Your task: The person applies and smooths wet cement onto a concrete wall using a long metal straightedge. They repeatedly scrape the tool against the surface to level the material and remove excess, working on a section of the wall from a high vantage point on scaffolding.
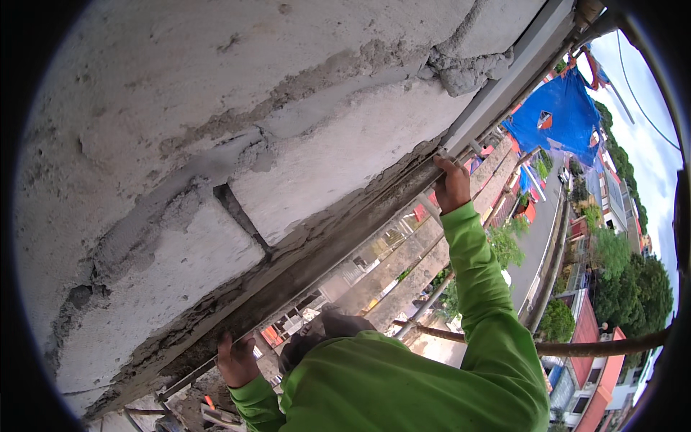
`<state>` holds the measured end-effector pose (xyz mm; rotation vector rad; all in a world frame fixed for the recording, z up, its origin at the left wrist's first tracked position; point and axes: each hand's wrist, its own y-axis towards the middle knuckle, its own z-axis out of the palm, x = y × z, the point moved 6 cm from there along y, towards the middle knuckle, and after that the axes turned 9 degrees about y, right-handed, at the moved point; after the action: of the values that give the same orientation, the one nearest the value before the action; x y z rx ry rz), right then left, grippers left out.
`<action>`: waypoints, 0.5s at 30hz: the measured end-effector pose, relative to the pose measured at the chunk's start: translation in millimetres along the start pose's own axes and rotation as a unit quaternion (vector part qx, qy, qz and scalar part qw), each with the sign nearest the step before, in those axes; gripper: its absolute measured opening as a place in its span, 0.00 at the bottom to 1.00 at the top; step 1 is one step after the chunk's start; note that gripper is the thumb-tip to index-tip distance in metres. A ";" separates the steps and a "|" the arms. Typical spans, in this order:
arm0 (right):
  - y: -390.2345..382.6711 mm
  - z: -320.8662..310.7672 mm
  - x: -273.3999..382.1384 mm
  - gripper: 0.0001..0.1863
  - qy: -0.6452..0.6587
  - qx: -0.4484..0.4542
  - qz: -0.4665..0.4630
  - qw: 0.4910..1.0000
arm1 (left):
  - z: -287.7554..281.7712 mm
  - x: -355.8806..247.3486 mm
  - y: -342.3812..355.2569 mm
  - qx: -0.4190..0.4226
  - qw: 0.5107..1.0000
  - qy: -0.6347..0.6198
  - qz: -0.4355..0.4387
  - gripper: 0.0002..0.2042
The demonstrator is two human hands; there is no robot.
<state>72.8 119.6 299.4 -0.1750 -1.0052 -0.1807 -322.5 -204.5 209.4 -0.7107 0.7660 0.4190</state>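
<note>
A long, straight, mortar-stained bar [324, 261] lies against the lower edge of a block wall [338, 151], slanting up to the right. My right hand [452, 189] grips it near its upper right end, fingers curled over the edge. Lower left, my left hand [237, 361] is closed on the same bar, with its fingertips toward the wall. Both arms are in green sleeves [479, 273]. Rough grey mortar fills the joints between the pale blocks, and a dark open gap [241, 216] stands between two of them.
A smooth grey post [507, 75] edges the wall at upper right. Scaffold planks [410, 277] and a rusty pipe [604, 345] lie beyond the bar, high above a street [538, 248]. A blue tarp [558, 115] hangs at the far right. Rubble and tools [212, 412] lie at lower left.
</note>
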 end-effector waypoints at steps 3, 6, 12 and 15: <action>10.4 -14.6 -8.7 0.08 -0.023 0.002 0.023 0.999 | -7.6 4.9 2.1 -0.003 1.000 0.007 -0.015 0.09; 15.6 -25.5 -21.2 0.07 -0.030 -0.063 0.017 0.997 | 5.6 4.8 -3.9 -0.039 0.999 0.034 -0.017 0.10; 44.6 -44.4 -14.7 0.07 -0.124 -0.046 0.047 0.990 | 32.4 10.2 -6.7 -0.041 0.998 0.039 0.014 0.10; 38.9 -32.0 -2.9 0.07 -0.185 -0.030 0.024 0.982 | 30.2 8.0 -6.4 -0.035 0.999 0.024 0.010 0.11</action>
<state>106.5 150.3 277.7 -0.2949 -1.3657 -0.1354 -299.0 -186.6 221.6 -0.7816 0.8077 0.4509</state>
